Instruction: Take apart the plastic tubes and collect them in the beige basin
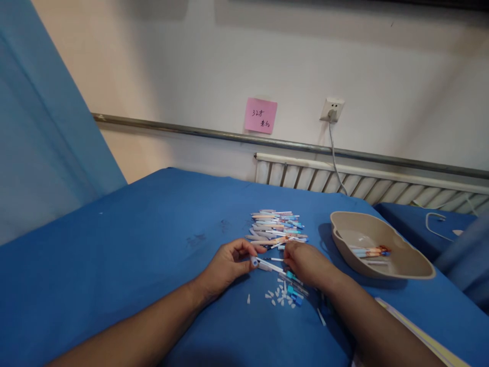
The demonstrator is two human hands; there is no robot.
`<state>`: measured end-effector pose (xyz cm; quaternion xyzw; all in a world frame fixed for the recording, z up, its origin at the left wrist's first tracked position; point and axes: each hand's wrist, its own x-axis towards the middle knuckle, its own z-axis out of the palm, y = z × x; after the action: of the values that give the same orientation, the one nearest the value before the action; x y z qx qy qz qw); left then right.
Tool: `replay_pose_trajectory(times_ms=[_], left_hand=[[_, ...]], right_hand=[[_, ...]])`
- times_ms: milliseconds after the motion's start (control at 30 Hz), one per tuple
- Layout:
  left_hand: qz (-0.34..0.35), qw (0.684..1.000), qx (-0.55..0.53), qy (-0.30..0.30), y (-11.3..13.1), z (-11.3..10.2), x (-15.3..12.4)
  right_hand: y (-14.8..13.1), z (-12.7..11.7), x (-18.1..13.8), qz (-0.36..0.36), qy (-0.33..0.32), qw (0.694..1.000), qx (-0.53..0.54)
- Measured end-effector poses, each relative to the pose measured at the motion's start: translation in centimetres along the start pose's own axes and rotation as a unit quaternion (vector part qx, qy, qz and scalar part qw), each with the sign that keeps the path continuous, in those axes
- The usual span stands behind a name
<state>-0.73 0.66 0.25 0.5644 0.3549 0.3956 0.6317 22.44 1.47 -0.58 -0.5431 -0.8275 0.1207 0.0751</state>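
You are in a plain indoor room; whether home or workshop cannot be determined. Observed: a white ribbed wall radiator [292, 176], a grey metal pipe [214, 134], a light-blue fabric curtain [46, 117], and slim pale pen-like sticks [267, 227] on your blue cloth-covered surface [114, 244].

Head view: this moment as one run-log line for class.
left hand: holds pen part | right hand: holds white rod | tray: pens inside

wall [183, 66] off-white | 1 pink note [260, 116] above metal rail [206, 133] | 1 socket [338, 105], cable [333, 158] plugged in | radiator [291, 176] below | blue curtain [42, 122] left
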Motion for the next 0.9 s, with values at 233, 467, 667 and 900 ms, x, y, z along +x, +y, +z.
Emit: replay_pose_trajectory(times_ms=[233,467,667,900], left_hand=[[-0.006,1.000,-0.001,0.028,-0.2,-0.2,0.3],[0.016,0.990,0.059,0.124,-0.4,-0.8,1.0],[0.048,0.972,0.201,0.113,-0.9,-1.5,1.4],[0.048,0.949,0.295,0.102,-1.0,-2.4,1.6]], right_hand=[[-0.4,-0.6,0.0,-0.038,0.004,0.999,-0.018],[-1.0,-1.2,-0.1,-0.059,-0.016,0.996,-0.071],[-0.6,-0.8,0.0,-0.061,-0.014,0.997,-0.051],[-0.6,-0.5,0.0,-0.063,0.036,0.997,-0.003]])
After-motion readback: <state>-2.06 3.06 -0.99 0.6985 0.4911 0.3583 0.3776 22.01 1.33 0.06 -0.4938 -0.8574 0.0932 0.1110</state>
